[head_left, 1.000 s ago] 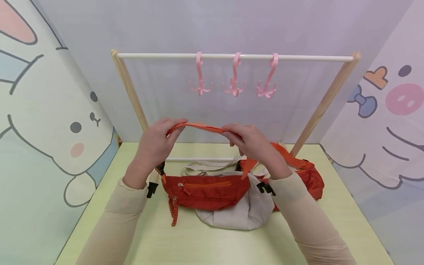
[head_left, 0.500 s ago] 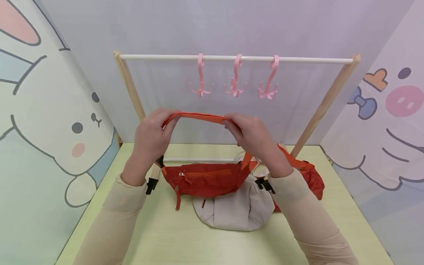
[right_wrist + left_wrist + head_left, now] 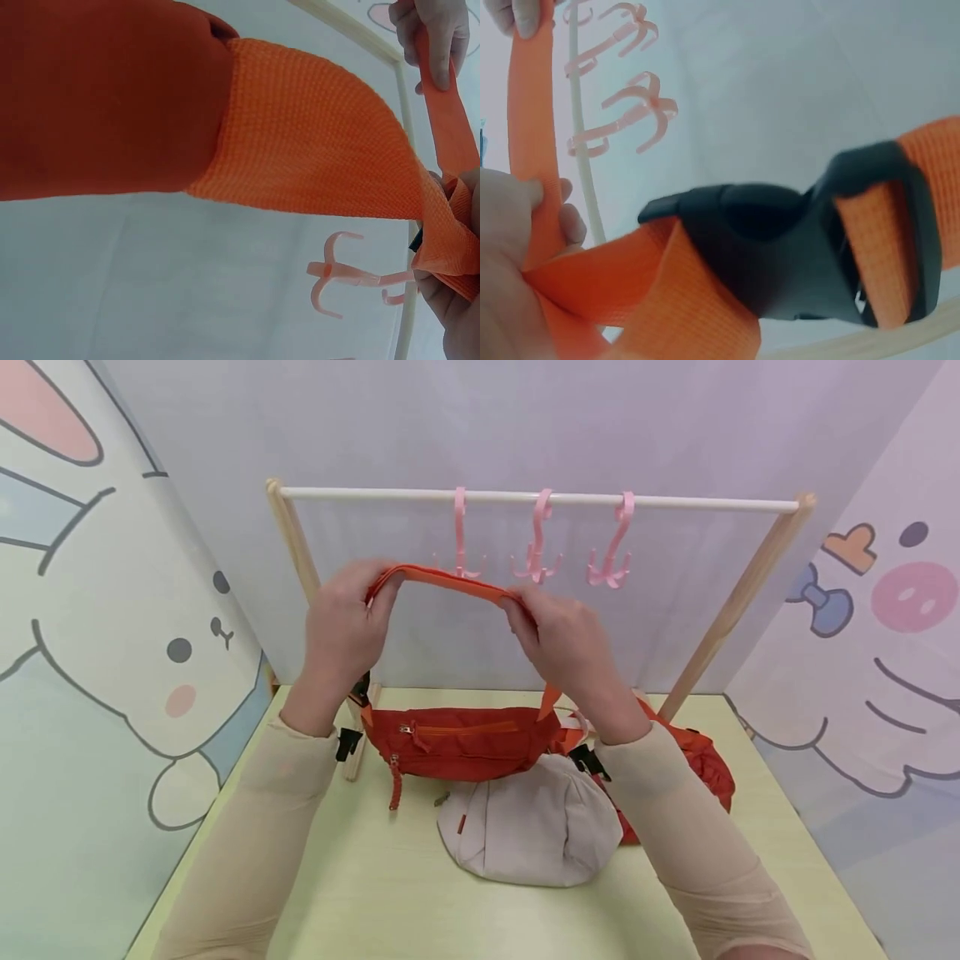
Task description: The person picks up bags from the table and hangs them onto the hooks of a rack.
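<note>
A red waist bag (image 3: pixel 465 747) with an orange zip hangs in the air by its orange strap (image 3: pixel 450 581). My left hand (image 3: pixel 347 618) pinches the strap's left part, and my right hand (image 3: pixel 566 635) pinches its right part; between them the strap arches. In the left wrist view a black buckle (image 3: pixel 765 240) sits on the strap below the left hand (image 3: pixel 510 255). From the right wrist, the bag's end and a wide strap piece (image 3: pixel 322 135) lead to the right hand (image 3: pixel 457 292). Behind the strap, pink hooks (image 3: pixel 536 547) hang from a white rail.
The white rail (image 3: pixel 360 493) spans a wooden rack at the back. On the table (image 3: pixel 420 877) lie a light grey bag (image 3: pixel 532 827) under the raised one and another red bag (image 3: pixel 701 764) at right, partly behind my right arm. Printed walls stand on both sides.
Both hands have risen with the strap, lifting the red waist bag off the grey bag. The strap now overlaps the lower part of the left hook in view.
</note>
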{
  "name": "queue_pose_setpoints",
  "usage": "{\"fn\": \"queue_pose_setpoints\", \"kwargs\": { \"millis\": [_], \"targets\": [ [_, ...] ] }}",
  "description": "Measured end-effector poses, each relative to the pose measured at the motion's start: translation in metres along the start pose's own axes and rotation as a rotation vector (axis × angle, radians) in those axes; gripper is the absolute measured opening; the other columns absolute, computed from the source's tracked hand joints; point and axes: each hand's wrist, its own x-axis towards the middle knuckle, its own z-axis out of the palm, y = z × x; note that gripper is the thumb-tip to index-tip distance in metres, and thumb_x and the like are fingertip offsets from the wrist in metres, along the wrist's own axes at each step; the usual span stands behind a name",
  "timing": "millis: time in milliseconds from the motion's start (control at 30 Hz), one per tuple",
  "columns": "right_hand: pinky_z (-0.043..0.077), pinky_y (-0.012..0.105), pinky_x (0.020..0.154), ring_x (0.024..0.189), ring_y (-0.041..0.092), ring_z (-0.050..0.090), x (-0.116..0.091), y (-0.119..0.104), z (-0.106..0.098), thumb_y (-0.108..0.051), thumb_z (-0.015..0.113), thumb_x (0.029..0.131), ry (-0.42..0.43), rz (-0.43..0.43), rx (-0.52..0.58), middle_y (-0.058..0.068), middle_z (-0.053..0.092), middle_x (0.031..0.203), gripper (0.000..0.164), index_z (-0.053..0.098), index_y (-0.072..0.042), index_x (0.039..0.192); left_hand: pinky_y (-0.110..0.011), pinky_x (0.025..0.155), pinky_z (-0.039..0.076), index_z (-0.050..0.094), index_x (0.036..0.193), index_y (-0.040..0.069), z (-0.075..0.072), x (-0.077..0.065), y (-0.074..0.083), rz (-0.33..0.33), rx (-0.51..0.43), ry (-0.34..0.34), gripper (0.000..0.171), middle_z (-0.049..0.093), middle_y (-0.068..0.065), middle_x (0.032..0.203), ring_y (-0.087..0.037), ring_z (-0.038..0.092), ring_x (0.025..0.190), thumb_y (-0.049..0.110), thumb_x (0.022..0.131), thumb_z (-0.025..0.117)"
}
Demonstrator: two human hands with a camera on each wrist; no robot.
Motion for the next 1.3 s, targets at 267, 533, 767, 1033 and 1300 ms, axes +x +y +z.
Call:
{"fn": "queue_pose_setpoints", "kwargs": {
  "millis": [267, 533, 767, 1033, 1300],
  "targets": [
    [0.04, 0.033, 0.045, 0.045, 0.02, 0.04, 0.014, -0.002, -0.001, -0.018, 0.062, 0.108, 0.018, 0.034, -0.106, 0.006, 0.054, 0.064, 0.018, 0.067, -0.001, 0.107, -0.043, 0.074, 0.047, 0.074, 0.118, 0.001, 0.008, 0.022, -0.002, -0.032, 0.01, 0.017, 0.037, 0.072, -0.017, 0.1, -0.031, 0.059, 0.081, 0.033, 0.111, 0.057],
    [0.04, 0.034, 0.047, 0.048, 0.022, 0.041, 0.027, -0.003, 0.0, -0.022, 0.059, 0.11, -0.019, 0.099, -0.159, 0.007, 0.054, 0.068, 0.023, 0.068, -0.002, 0.108, -0.041, 0.076, 0.047, 0.074, 0.124, 0.005, 0.014, 0.038, -0.003, -0.125, 0.036, -0.019, 0.041, 0.073, -0.014, 0.105, -0.029, 0.058, 0.085, 0.038, 0.112, 0.053],
    [0.042, 0.035, 0.048, 0.049, 0.023, 0.044, 0.036, -0.001, 0.005, -0.023, 0.057, 0.11, -0.054, 0.116, -0.204, 0.007, 0.056, 0.068, 0.024, 0.068, -0.001, 0.106, -0.036, 0.071, 0.039, 0.075, 0.122, 0.006, 0.024, 0.049, -0.01, -0.166, 0.008, -0.037, 0.042, 0.067, -0.012, 0.094, -0.027, 0.052, 0.079, 0.039, 0.112, 0.052],
    [0.042, 0.035, 0.045, 0.046, 0.023, 0.044, 0.04, -0.001, 0.009, -0.02, 0.055, 0.109, -0.071, 0.107, -0.231, 0.007, 0.054, 0.064, 0.024, 0.067, -0.001, 0.102, -0.034, 0.068, 0.035, 0.075, 0.122, 0.008, 0.035, 0.058, -0.017, -0.238, 0.004, -0.06, 0.041, 0.063, -0.01, 0.089, -0.024, 0.048, 0.076, 0.041, 0.112, 0.053],
    [0.041, 0.036, 0.044, 0.045, 0.023, 0.043, 0.042, 0.0, 0.012, -0.019, 0.053, 0.108, -0.09, 0.104, -0.256, 0.006, 0.05, 0.061, 0.022, 0.066, -0.002, 0.099, -0.034, 0.067, 0.036, 0.074, 0.126, 0.009, 0.045, 0.065, -0.019, -0.291, -0.013, -0.108, 0.041, 0.06, -0.01, 0.088, -0.025, 0.048, 0.076, 0.042, 0.112, 0.052]
  ]
}}
